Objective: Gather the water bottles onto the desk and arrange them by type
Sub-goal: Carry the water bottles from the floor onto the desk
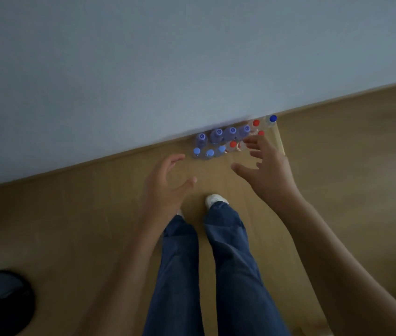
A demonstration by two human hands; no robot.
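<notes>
From the head camera, the bottles (230, 138) stand on the floor (95, 226) in a tight cluster against the wall (143, 69). No desk is in view, so gathering looks barely begun.

The step in hand seems to be the first pick-up. To do it well, each hand should settle on one bottle at the front of the cluster, closing round the neck just under the cap, and lift straight up so the neighbours, which touch one another, are not toppled. Taking like caps together would spare sorting later: the purple caps (223, 133) sit nearest the wall, the pale blue caps (209, 152) in front of them, the red caps (256, 122) to their right, and one dark blue cap (273, 118) at the far right end.

The left hand (167, 180) is spread and holds nothing, hovering just in front of the pale blue caps. The right hand (264, 163) is also spread and empty; its fingertips (249, 141) overlap the red-capped bottles, though I cannot tell whether they touch.
</notes>
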